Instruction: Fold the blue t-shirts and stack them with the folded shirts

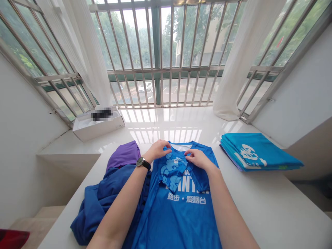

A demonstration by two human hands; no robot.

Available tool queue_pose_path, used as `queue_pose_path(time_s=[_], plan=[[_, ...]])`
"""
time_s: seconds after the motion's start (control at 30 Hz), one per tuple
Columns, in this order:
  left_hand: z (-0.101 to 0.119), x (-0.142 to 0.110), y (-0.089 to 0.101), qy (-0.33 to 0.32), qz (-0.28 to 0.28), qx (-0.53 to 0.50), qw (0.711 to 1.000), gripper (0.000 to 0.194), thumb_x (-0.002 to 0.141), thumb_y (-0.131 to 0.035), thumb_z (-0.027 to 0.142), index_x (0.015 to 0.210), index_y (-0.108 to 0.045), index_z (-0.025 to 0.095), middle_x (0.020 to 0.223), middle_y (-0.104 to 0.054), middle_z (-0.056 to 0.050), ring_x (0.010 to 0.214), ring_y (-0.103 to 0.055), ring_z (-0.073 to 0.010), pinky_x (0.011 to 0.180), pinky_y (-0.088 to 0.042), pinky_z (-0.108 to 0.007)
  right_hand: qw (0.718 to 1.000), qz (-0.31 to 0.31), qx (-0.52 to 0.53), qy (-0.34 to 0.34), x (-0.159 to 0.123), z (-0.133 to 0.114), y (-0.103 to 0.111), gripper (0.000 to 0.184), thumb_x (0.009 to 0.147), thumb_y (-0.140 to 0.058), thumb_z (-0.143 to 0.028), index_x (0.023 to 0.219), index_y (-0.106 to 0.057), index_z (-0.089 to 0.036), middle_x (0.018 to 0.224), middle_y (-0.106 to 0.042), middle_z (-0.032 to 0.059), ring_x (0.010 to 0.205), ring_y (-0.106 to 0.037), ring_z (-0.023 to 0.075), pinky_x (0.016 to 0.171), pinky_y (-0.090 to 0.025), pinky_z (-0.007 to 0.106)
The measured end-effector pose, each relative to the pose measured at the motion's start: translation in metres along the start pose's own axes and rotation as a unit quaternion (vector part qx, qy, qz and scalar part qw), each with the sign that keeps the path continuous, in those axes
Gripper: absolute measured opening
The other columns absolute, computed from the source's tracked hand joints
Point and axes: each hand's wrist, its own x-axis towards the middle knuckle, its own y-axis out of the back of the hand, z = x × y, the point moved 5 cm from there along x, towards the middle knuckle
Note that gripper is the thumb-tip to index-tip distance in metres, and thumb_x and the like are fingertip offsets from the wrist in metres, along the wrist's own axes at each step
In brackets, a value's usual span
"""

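A blue T-shirt (178, 211) with white lettering lies spread on the white table (272, 207) in front of me. Both its sleeves are folded inward over the chest. My left hand (158, 149), with a black watch on the wrist, pinches the cloth near the collar on the left. My right hand (197, 158) pinches the folded sleeve just right of the collar. The two hands are close together, fingers curled on the fabric.
A heap of dark blue and purple clothes (109, 186) lies at my left. A stack of folded blue shirts (256, 152) sits at the right. A white box (98, 122) rests on the window ledge, before barred windows and white curtains.
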Motion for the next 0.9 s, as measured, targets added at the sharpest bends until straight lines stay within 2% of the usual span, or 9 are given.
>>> queue_pose_path(time_s=[0.1, 0.3, 0.43, 0.67, 0.9], plan=[[0.008, -0.001, -0.009, -0.024, -0.046, 0.033, 0.998, 0.018, 0.085, -0.067, 0.038, 0.097, -0.071, 0.025, 0.099, -0.071, -0.002, 0.099, -0.061, -0.0217, 0.091, -0.045, -0.030, 1.000, 0.004, -0.012, 0.016, 0.000, -0.004, 0.001, 0.019, 0.084, -0.060, -0.031, 0.090, -0.074, -0.020, 0.078, -0.071, 0.0035, 0.074, -0.063, 0.0172, 0.069, -0.046, 0.026], [0.003, -0.006, -0.005, 0.023, -0.036, 0.121, 0.992, 0.022, 0.087, -0.066, 0.044, 0.093, -0.070, 0.023, 0.098, -0.070, -0.006, 0.103, -0.057, -0.0264, 0.094, -0.042, -0.038, 0.999, -0.010, -0.037, 0.008, 0.001, -0.007, -0.005, 0.015, 0.073, -0.073, -0.034, 0.074, -0.071, -0.019, 0.079, -0.073, 0.0053, 0.074, -0.065, 0.0189, 0.062, -0.045, 0.025], [0.001, -0.007, -0.002, 0.034, -0.044, 0.119, 0.991, 0.017, 0.089, -0.064, 0.039, 0.089, -0.069, 0.023, 0.098, -0.069, -0.007, 0.108, -0.055, -0.0267, 0.098, -0.040, -0.038, 0.999, -0.007, -0.052, -0.008, 0.002, -0.007, -0.007, 0.017, 0.070, -0.076, -0.034, 0.072, -0.070, -0.018, 0.077, -0.074, 0.0069, 0.073, -0.067, 0.0205, 0.061, -0.045, 0.025], [-0.002, -0.006, -0.002, 0.049, -0.052, 0.111, 0.991, 0.014, 0.092, -0.061, 0.033, 0.088, -0.069, 0.022, 0.098, -0.068, -0.008, 0.105, -0.057, -0.0263, 0.092, -0.044, -0.035, 0.998, -0.022, -0.054, 0.013, 0.002, -0.012, -0.009, 0.012, 0.077, -0.070, -0.028, 0.070, -0.069, -0.019, 0.076, -0.074, 0.0050, 0.073, -0.067, 0.0187, 0.061, -0.044, 0.024], [-0.007, -0.006, -0.001, 0.068, -0.050, 0.116, 0.990, 0.014, 0.092, -0.059, 0.031, 0.090, -0.069, 0.022, 0.100, -0.067, -0.008, 0.104, -0.058, -0.0251, 0.092, -0.044, -0.034, 0.998, 0.008, -0.061, 0.011, 0.005, -0.014, -0.011, 0.012, 0.081, -0.067, -0.030, 0.075, -0.068, -0.020, 0.079, -0.073, 0.0050, 0.076, -0.066, 0.0188, 0.067, -0.043, 0.025]])
